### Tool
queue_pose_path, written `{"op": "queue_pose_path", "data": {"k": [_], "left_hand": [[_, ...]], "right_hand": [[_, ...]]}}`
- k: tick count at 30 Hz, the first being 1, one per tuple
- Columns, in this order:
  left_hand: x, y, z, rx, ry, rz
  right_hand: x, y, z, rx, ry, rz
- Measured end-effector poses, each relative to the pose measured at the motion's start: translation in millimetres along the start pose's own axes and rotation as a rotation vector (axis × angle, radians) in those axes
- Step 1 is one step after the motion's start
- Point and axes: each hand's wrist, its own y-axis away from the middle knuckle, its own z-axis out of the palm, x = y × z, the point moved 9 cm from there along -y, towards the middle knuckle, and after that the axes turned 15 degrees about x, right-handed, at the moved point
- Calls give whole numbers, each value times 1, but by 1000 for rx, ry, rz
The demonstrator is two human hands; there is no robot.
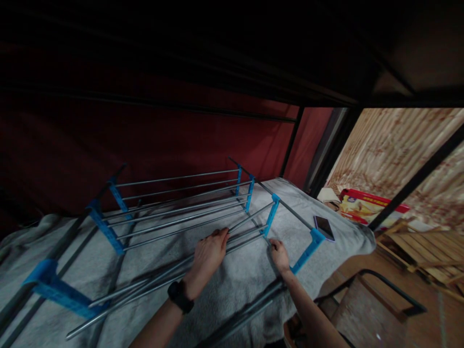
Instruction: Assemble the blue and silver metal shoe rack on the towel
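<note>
A rack frame of grey metal tubes and blue plastic brackets lies across the bed. My left hand [212,249], with a dark watch on its wrist, is closed on a thin metal tube [250,218] that slants up to a blue bracket [271,215]. More tubes [145,285] run beneath this hand, their near-left ends loose by another blue bracket [61,290]. Just below the first bracket, my right hand [279,256] has its fingers curled round the lower side pole, close to the bracket's foot. Its fingertips are partly hidden.
A grey blanket [232,285] covers the bed. Right of the frame lies a phone [324,227]. Black bed bars [293,140] stand behind and overhead. Beyond the bed's right edge are a chair [369,309], a wooden slatted piece [427,246] and a red-and-yellow box [369,205].
</note>
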Motion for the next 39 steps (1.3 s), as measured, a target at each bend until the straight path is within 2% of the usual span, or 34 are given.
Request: {"op": "queue_pose_path", "data": {"k": [8, 18, 27, 31, 35, 39], "left_hand": [[1, -3, -6, 4, -31, 45], [9, -12, -29, 64, -122, 140], [23, -29, -37, -20, -189, 274], [31, -34, -35, -1, -182, 313], [24, -31, -26, -5, -166, 288], [17, -27, -27, 1, -154, 279]], "right_hand": [[-3, 2, 3, -21, 64, -52], [-3, 5, 6, -52, 101, -98], [-2, 6, 6, -52, 118, -88], [-3, 9, 7, -51, 124, -91], [-4, 13, 6, -57, 131, -102], [-7, 11, 4, -54, 127, -106]]}}
